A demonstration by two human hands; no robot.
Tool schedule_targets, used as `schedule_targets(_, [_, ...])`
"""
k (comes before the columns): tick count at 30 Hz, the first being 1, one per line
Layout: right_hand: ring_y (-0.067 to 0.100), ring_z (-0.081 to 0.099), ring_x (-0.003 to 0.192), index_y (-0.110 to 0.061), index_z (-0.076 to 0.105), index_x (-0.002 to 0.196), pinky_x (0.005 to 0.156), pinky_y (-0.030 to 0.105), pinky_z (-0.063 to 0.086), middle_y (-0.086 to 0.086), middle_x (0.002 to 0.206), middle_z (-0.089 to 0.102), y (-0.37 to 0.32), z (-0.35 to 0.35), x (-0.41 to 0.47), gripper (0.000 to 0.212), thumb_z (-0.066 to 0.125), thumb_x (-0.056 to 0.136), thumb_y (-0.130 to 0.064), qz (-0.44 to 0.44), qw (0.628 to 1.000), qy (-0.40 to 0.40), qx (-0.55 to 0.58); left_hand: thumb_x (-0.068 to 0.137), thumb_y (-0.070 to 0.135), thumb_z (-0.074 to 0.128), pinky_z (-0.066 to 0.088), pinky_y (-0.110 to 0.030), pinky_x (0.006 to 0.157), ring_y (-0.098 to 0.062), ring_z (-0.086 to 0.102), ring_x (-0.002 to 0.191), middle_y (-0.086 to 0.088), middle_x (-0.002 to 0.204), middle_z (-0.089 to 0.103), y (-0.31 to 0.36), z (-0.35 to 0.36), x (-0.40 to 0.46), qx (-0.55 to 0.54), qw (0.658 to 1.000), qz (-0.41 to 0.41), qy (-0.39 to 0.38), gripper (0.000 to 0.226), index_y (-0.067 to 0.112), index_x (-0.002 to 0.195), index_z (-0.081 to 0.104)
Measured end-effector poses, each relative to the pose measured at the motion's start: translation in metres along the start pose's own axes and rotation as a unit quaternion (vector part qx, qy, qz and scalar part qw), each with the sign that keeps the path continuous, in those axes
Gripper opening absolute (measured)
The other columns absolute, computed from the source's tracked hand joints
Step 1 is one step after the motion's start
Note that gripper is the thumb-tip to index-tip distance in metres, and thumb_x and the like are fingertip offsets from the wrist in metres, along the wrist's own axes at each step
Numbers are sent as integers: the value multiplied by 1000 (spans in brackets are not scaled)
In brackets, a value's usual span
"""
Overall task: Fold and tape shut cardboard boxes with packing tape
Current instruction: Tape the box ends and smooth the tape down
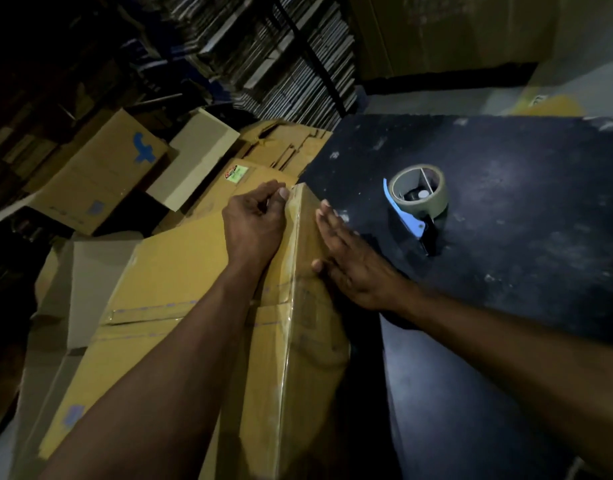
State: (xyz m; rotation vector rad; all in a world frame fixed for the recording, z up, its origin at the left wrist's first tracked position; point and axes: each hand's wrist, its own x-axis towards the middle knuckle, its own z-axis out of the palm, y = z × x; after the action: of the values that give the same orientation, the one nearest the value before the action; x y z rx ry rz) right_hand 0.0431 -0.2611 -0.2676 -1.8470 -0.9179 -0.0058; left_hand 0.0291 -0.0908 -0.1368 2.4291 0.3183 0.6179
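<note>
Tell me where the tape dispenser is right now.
In the head view, the tape dispenser sits on the black table, just right of the right hand.

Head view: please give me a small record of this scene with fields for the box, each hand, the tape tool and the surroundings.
box: brown cardboard box, clear tape along its upper edge
left hand: left hand with curled fingers, thumb pressing the tape near the box corner
right hand: right hand flat, fingers straight, against the box's right face
tape tool: tape dispenser with a roll, lying on the black table, untouched
surroundings: more cardboard boxes behind; stacked flat cardboard farther back
</note>
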Motion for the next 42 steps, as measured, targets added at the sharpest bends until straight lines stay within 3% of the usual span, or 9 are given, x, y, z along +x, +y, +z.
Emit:
schedule_targets(3, [15, -11, 164, -22, -1, 172, 129, 62, 19, -3, 178, -18, -21, -4, -11, 90, 29, 104, -75, -30, 999, -2, 24, 106, 32, 71, 56, -10, 88, 21, 66, 97, 20, 112, 76, 6, 1, -3, 15, 998, 13, 67, 25, 20, 123, 83])
schedule_targets(6, [21, -8, 165, -28, 11, 172, 126, 67, 21, 0, 179, -11, -48, 4, -8, 82, 45, 105, -62, -98, 995, -13, 28, 105, 37, 71, 63, -25, 87, 8, 73, 98, 14, 110, 81, 6, -3, -4, 8, 994, 31, 103, 24, 22, 119, 85])
schedule_targets(8, [21, -8, 165, -41, 11, 170, 124, 70, 22, -3, 179, -9, -51, 3, 3, 78, 40, 103, -69, -99, 994, -32, -20, 107, 39, 70, 64, -31, 93, 3, 74, 105, 11, 117, 81, 3, -14, -5, 20, 994, 26, 101, 26, 22, 123, 83])
schedule_targets(12, [23, -3, 165, -53, 8, 165, 126, 67, 21, -7, 179, -11, -37, -8, 46, 79, 17, 92, -83, -61, 988, -91, -112, 108, 38, 68, 63, -46, 102, -6, 72, 117, 6, 128, 78, -5, -62, -17, 65, 996, -51, 45, 28, 22, 129, 78])
schedule_targets(15, [23, 1, 165, -55, 10, 165, 121, 67, 30, -13, 178, -10, -29, -7, 66, 73, 21, 97, -80, -44, 985, -97, -135, 106, 47, 68, 63, -47, 102, -3, 72, 120, 14, 129, 77, 1, -103, -69, 83, 994, -70, -21, 32, 28, 131, 77])
schedule_targets(19, [25, -4, 165, -41, -6, 169, 121, 67, 31, 2, 177, -19, -48, -16, 47, 87, 27, 99, -82, -33, 993, -53, -98, 110, 51, 61, 52, -51, 118, -8, 60, 143, 10, 148, 69, 19, -119, -184, 38, 994, -47, -93, 45, 21, 140, 74])
schedule_targets(24, [27, -1, 166, -29, 14, 171, 119, 74, 30, 8, 179, -6, -64, 6, -18, 89, 49, 101, -71, -186, 981, -61, -16, 111, 55, 55, 36, -73, 123, -41, 40, 159, -20, 167, 48, 14, -113, -249, 18, 979, 99, -176, 74, -6, 154, 52])
schedule_targets(32, [18, -8, 165, -50, 0, 167, 124, 72, 22, -6, 179, -10, -41, -10, -42, 95, 46, 92, -87, -95, 992, -81, -28, 102, 20, 70, 26, -67, 131, -40, 29, 164, -16, 175, 35, 7, -131, -238, 108, 943, 175, -261, 70, -4, 161, 42])
schedule_targets(42, [21, 3, 166, -39, 39, 163, 118, 76, 27, -3, 179, 9, -83, 5, -59, 78, 44, 96, -79, -164, 981, -101, -12, 108, 21, 69, 36, -60, 129, -34, 38, 161, -21, 169, 42, -13, -121, -237, 199, 928, 250, -194, 60, -6, 158, 48])
